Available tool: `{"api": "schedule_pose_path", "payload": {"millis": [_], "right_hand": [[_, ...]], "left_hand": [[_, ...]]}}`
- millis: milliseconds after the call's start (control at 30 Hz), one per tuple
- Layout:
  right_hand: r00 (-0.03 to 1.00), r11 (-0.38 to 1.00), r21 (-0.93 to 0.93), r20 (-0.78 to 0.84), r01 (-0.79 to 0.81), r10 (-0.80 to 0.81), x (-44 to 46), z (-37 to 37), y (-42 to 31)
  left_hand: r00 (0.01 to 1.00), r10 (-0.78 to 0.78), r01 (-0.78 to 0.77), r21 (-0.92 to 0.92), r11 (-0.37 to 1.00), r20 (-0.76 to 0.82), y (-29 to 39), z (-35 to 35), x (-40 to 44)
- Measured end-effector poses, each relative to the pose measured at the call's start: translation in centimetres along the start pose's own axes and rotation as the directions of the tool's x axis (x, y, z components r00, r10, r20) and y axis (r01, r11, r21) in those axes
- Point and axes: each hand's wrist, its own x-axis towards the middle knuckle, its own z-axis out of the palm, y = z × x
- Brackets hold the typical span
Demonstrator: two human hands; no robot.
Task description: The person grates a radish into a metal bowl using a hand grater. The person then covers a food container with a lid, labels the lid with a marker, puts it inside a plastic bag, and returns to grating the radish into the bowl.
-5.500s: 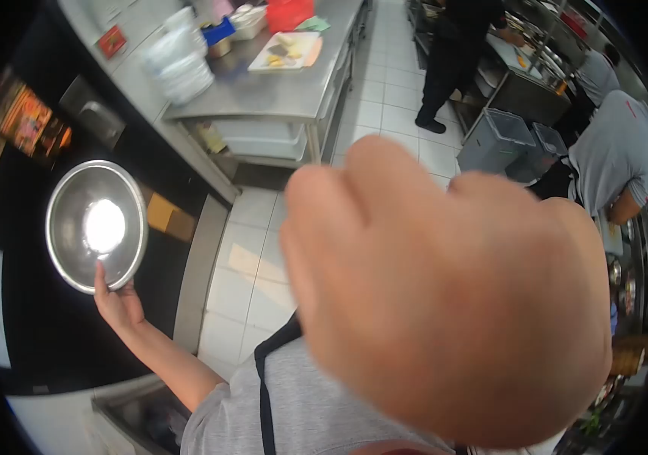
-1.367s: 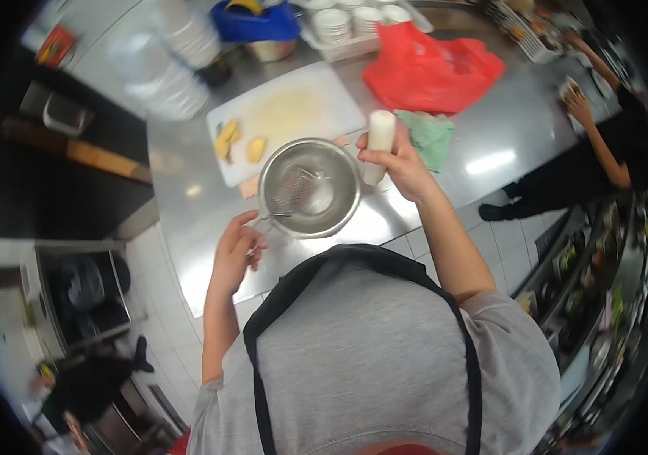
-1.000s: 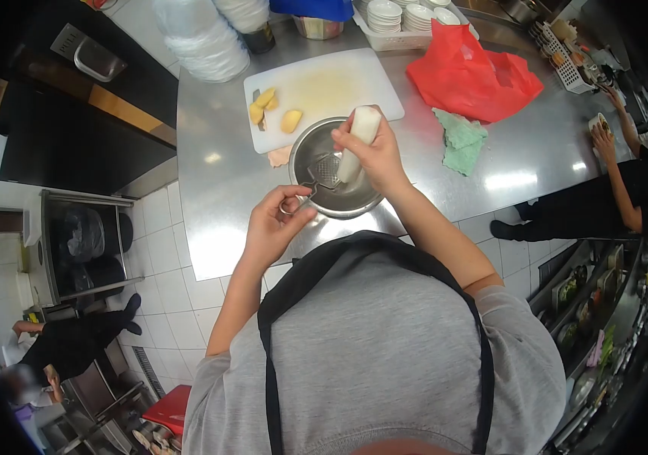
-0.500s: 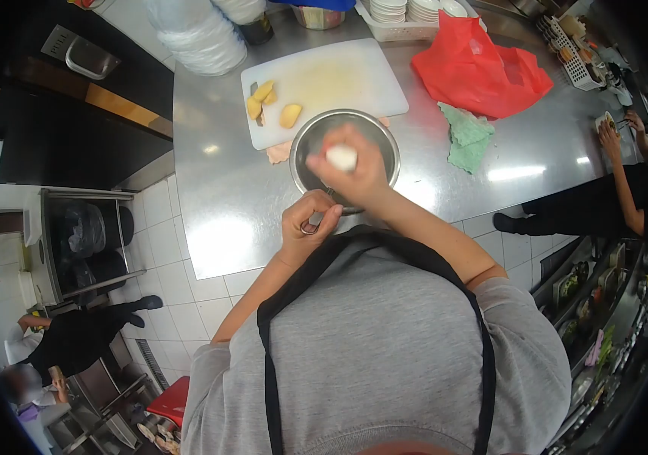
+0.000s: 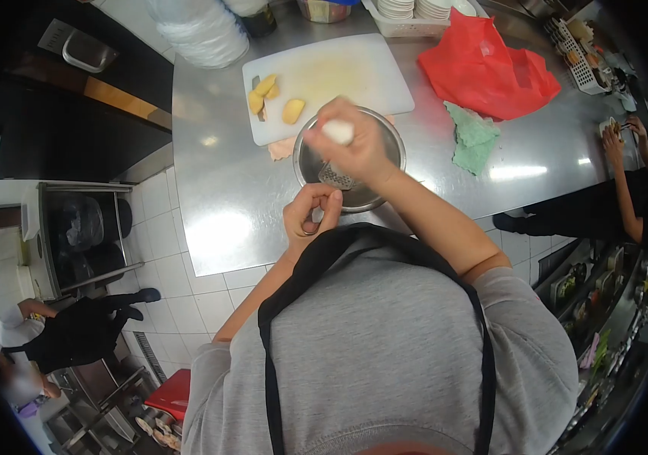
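Note:
A round steel bowl point(image 5: 397, 152) stands on the counter in front of me. Inside it lies a flat perforated metal grater point(image 5: 335, 177), tilted towards the near rim. My left hand point(image 5: 312, 210) is pinched at the grater's near end, by the bowl's edge. Above the bowl, my right hand point(image 5: 360, 149) is closed around a rounded white piece point(image 5: 338, 132); motion blurs it, so its kind is unclear. Beyond the bowl is a white cutting board point(image 5: 339, 72) with several peeled yellow chunks point(image 5: 293, 111) at its left end.
Green cloth point(image 5: 473, 136) and a red plastic bag point(image 5: 483, 68) lie to the right. A pinkish cloth point(image 5: 281, 149) shows under the board. Plastic-wrapped stacks point(image 5: 203, 34) and a plate crate point(image 5: 415, 29) stand at the back. Co-workers point(image 5: 619, 197) point(image 5: 74, 330) stand at both sides.
My right hand has moved up and away from me with the white piece, uncovering the grater's perforated face. My left hand stays near the rim.

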Motion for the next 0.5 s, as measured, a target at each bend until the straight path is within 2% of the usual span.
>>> {"api": "schedule_pose_path", "payload": {"millis": [33,67,100,133,167,200,267,300,333,400,433,467,500], "right_hand": [[0.98,0.98,-0.037,0.059,0.195,-0.193,-0.3,0.6,0.2],[0.979,0.98,-0.037,0.06,0.198,-0.195,-0.2,0.4,1.0],[0.988,0.986,-0.085,0.061,0.143,-0.138,0.4,0.0,2.1],[0.996,0.988,-0.13,0.053,0.083,-0.077,0.6,-0.2,3.0],[0.981,0.984,-0.035,0.072,-0.176,0.178,1.0,-0.5,-0.1],[0.981,0.983,-0.039,0.075,-0.179,0.181,0.7,-0.3,-0.1],[0.968,0.972,-0.234,0.249,0.025,0.035,-0.4,0.7,0.8],[0.955,0.926,-0.378,0.271,-0.008,0.118,0.4,0.6,1.8],[0.957,0.925,-0.379,0.264,-0.013,0.122,0.1,0.3,2.3],[0.989,0.992,-0.118,0.139,-0.041,0.057,1.3,0.4,0.7],[0.98,0.998,-0.066,0.198,-0.014,0.027,0.1,1.3,1.1],[0.98,0.998,-0.065,0.196,-0.024,0.036,-0.4,1.2,2.1],[0.976,0.979,-0.182,0.18,-0.089,0.122,0.0,0.6,3.2]], "left_hand": [[0.999,0.043,-0.043,-0.009,0.999,-0.008,-0.4,0.1,-0.2],[0.996,0.09,-0.09,-0.02,0.996,-0.017,-0.6,0.3,-0.2],[0.995,0.1,-0.1,-0.02,0.995,-0.021,-0.1,0.2,0.0],[0.999,0.037,-0.037,-0.021,0.999,-0.026,0.6,0.0,0.1],[0.999,-0.034,0.034,-0.023,0.999,-0.028,1.0,-0.2,0.1],[0.999,-0.037,0.037,-0.028,0.999,-0.029,0.6,0.0,0.2],[0.983,0.185,-0.185,0.055,0.981,-0.003,-0.7,0.2,0.0],[0.972,0.235,-0.234,0.036,0.972,-0.02,-1.0,0.4,0.2],[0.972,0.233,-0.232,0.036,0.972,-0.012,-1.1,0.3,-0.2],[0.998,-0.014,0.013,-0.015,1.0,-0.063,0.6,0.0,0.3],[0.998,-0.01,0.008,-0.022,1.0,-0.067,0.2,0.3,0.6],[0.993,0.105,-0.104,0.022,0.994,-0.058,-0.5,0.3,0.0],[0.972,0.23,-0.227,0.064,0.972,-0.043,-0.6,0.4,-0.1]]}}
